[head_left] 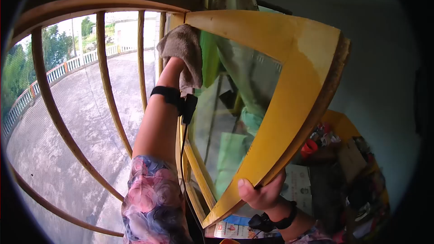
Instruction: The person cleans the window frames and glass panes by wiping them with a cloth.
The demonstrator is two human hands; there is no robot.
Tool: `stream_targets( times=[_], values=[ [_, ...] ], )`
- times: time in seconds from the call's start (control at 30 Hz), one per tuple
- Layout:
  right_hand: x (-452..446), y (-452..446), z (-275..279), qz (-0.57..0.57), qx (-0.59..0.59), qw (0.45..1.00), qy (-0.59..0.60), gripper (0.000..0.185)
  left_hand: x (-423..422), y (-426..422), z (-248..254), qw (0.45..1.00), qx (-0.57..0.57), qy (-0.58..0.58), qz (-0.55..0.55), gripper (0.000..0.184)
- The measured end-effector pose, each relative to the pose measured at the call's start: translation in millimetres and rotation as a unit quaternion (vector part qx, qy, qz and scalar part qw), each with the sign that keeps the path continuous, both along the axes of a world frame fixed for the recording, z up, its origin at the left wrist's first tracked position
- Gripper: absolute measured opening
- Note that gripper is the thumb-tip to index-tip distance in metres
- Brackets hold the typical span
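A yellow wooden window sash (298, 77) with a glass pane (239, 90) stands swung inward. My left hand (175, 65) reaches up to its far upper corner, by the hinge side. A greyish-brown cloth (184, 45) covers the fingers of that hand and lies against the frame there. Lower down, my right hand (264, 193) grips the sash's outer edge near the bottom, thumb on the yellow face and fingers behind. Wet-looking, darker patches show on the yellow paint near the upper right corner.
Wooden window bars (108, 72) stand on the left, with a paved yard (81, 122) beyond. Behind the sash, at lower right, a yellow-rimmed container (348, 122) holds mixed items, including a red object (309, 147). Printed paper (230, 231) lies below the sash.
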State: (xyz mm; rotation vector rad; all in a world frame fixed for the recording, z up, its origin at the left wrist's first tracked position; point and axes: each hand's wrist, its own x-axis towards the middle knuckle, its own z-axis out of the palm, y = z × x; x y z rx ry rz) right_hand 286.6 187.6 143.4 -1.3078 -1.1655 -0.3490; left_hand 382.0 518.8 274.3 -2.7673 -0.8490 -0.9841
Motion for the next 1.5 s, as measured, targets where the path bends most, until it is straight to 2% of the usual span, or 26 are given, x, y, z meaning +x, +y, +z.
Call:
stream_targets(
  times=[0.03, 0.1, 0.17, 0.23, 0.27, 0.3, 0.37, 0.4, 0.5, 0.53, 0.57, 0.63, 0.7, 0.77, 0.8, 0.87, 1.03, 1.1, 1.13, 1.17, 1.2, 1.23, 1.33, 1.37, 1.43, 1.5],
  values=[
    [0.1, 1.5, 2.5, 0.01, 0.007, 1.0, -0.017, 0.035, -4.8, -2.6, -1.5, 1.0, -0.004, 0.003, 0.002, 0.05],
    [0.5, 0.0, 4.2, 0.015, 0.019, 0.999, -0.022, 0.034, -12.3, -11.5, 0.5, 0.983, 0.138, 0.12, 0.012, 0.047],
    [-0.6, 1.0, 6.2, 0.039, 0.008, 0.999, 0.023, 0.035, 19.3, 49.0, -40.7, 0.978, 0.193, 0.073, -0.034, 0.047],
    [0.2, 4.2, 3.6, 0.047, 0.025, 0.998, 0.037, 0.035, 26.4, 58.6, -52.1, 0.946, 0.158, -0.171, -0.225, 0.05],
    [-0.5, 4.9, 0.9, 0.054, 0.035, 0.996, 0.058, 0.036, 21.2, 50.4, -54.9, 0.927, 0.155, -0.23, -0.254, 0.053],
    [0.2, 6.3, 0.2, 0.054, 0.036, 0.996, 0.054, 0.036, 8.8, 25.0, -37.3, 0.925, 0.158, -0.233, -0.254, 0.053],
    [1.4, 4.1, -1.5, 0.052, 0.031, 0.996, 0.063, 0.04, -2.6, -18.9, -15.0, 0.993, 0.044, -0.086, -0.063, 0.058],
    [4.0, 3.2, -1.9, 0.049, 0.03, 0.996, 0.063, 0.04, 5.8, -16.2, -19.6, 0.993, 0.042, -0.087, -0.066, 0.058],
    [8.2, 3.1, -4.2, 0.018, 0.017, 1.0, 0.008, 0.041, 37.2, 12.8, -45.4, 0.928, 0.23, -0.232, -0.18, 0.067],
    [8.6, 2.8, -3.8, 0.008, 0.016, 1.0, 0.002, 0.041, 2.9, -30.4, -19.6, 0.976, 0.071, -0.135, -0.156, 0.065],
    [8.2, 4.3, -3.9, 0.0, 0.011, 1.0, -0.003, 0.041, -30.7, -58.3, -21.6, 0.968, 0.092, -0.136, -0.19, 0.064],
    [5.1, 6.5, -0.6, 0.019, 0.026, 0.999, 0.011, 0.039, -13.1, -47.9, -62.2, 0.889, 0.144, -0.317, -0.299, 0.06],
    [5.5, 3.3, -1.9, 0.024, 0.011, 1.0, 0.011, 0.039, -55.5, -106.0, -64.2, 0.885, 0.169, -0.341, -0.268, 0.052],
    [0.4, 4.0, 0.2, 0.031, 0.019, 0.999, 0.021, 0.038, -62.5, -142.8, -89.0, 0.85, 0.178, -0.407, -0.282, 0.043],
    [-0.7, 5.7, 2.3, 0.028, 0.031, 0.999, 0.022, 0.038, -65.4, -157.2, -91.0, 0.849, 0.103, -0.416, -0.309, 0.04],
    [-0.7, 3.0, 4.0, 0.023, 0.017, 0.999, 0.019, 0.037, -69.6, -162.5, -91.2, 0.843, 0.025, -0.426, -0.327, 0.037],
    [4.0, 5.9, 0.1, -0.002, 0.03, 1.0, -0.003, 0.034, -26.4, -125.8, -91.5, 0.826, 0.103, -0.469, -0.295, 0.034],
    [1.7, 4.4, 0.3, 0.026, 0.015, 0.999, 0.04, 0.034, -18.5, -114.0, -76.7, 0.866, 0.016, -0.421, -0.268, 0.034],
    [-0.5, 4.9, -0.1, 0.023, 0.012, 0.999, 0.044, 0.034, -23.3, -105.4, -62.7, 0.897, -0.084, -0.36, -0.242, 0.034],
    [-1.4, 6.4, 1.3, 0.022, 0.019, 0.998, 0.057, 0.035, 3.7, -76.9, -80.8, 0.868, -0.042, -0.45, -0.206, 0.039],
    [-1.5, 6.9, 1.8, 0.02, 0.025, 0.997, 0.072, 0.035, 84.0, -12.3, -137.6, 0.875, 0.048, -0.447, -0.181, 0.046],
    [-0.2, 6.6, 2.0, 0.017, 0.022, 0.997, 0.073, 0.035, 119.5, 43.1, -188.7, 0.855, -0.043, -0.429, -0.289, 0.051],
    [1.5, 8.7, 1.5, 0.012, 0.023, 0.999, 0.025, 0.036, 54.7, -22.6, -208.5, 0.903, -0.142, -0.314, -0.259, 0.045],
    [0.9, 7.9, 0.8, 0.007, 0.026, 0.999, 0.034, 0.036, 61.3, -17.8, -239.9, 0.917, -0.123, -0.319, -0.208, 0.046],
    [0.0, 8.6, 0.6, 0.004, 0.031, 0.998, 0.045, 0.036, 34.6, -29.6, -268.4, 0.954, -0.142, -0.225, -0.137, 0.046],
    [1.8, 11.1, 3.0, -0.005, 0.028, 0.999, 0.039, 0.037, 71.7, -15.2, -362.1, 0.937, -0.048, -0.336, -0.086, 0.038]
  ],
)
